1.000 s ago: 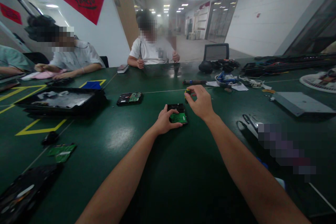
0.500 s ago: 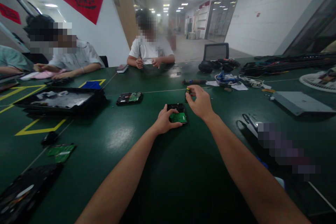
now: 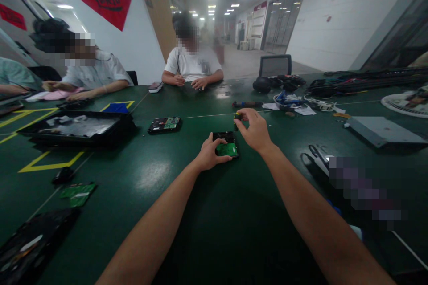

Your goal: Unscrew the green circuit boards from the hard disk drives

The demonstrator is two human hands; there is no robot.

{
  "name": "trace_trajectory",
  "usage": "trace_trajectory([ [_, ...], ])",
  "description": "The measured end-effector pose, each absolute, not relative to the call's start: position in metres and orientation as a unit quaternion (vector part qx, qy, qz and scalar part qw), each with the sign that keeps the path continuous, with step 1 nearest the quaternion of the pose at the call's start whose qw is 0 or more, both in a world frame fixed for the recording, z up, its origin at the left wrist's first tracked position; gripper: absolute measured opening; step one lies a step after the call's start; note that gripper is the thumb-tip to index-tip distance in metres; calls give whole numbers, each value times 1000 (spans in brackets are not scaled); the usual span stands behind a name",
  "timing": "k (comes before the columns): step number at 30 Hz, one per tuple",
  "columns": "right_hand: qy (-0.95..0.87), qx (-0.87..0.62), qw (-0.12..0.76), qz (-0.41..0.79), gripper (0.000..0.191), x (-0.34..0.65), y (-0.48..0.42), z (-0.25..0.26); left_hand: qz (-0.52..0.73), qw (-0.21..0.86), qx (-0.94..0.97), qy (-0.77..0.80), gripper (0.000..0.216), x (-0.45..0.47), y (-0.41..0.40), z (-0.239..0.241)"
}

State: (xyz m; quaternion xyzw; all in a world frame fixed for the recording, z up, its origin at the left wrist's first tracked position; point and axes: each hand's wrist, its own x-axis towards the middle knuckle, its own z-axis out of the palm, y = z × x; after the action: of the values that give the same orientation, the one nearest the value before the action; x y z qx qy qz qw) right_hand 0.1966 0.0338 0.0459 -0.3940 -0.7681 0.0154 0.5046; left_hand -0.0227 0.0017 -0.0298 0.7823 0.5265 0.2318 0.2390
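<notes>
A black hard drive (image 3: 226,143) with a green circuit board facing up lies on the dark green table (image 3: 207,213). My left hand (image 3: 209,155) grips its left side, fingers curled on the edge. My right hand (image 3: 256,131) hovers at the drive's far right corner, fingers pinched round the handle of a small screwdriver (image 3: 236,118) with a yellow and black grip, held upright over the drive.
A second drive (image 3: 165,124) lies further left. A black tray (image 3: 75,128) sits in yellow floor-tape marks. Loose green boards (image 3: 78,192) and a black case (image 3: 30,245) are near left. Tools and cables (image 3: 290,100) and a grey panel (image 3: 381,130) lie right. Two persons sit opposite.
My right hand has shifted slightly left with the screwdriver. The person opposite lowered both hands to the table.
</notes>
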Motion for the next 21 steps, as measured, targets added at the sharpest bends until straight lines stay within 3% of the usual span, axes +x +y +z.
trace_trajectory([
  [21,-761,-403,508,-12,19,197,30,50,234,242,783,523,72,-23,1,-29],
])
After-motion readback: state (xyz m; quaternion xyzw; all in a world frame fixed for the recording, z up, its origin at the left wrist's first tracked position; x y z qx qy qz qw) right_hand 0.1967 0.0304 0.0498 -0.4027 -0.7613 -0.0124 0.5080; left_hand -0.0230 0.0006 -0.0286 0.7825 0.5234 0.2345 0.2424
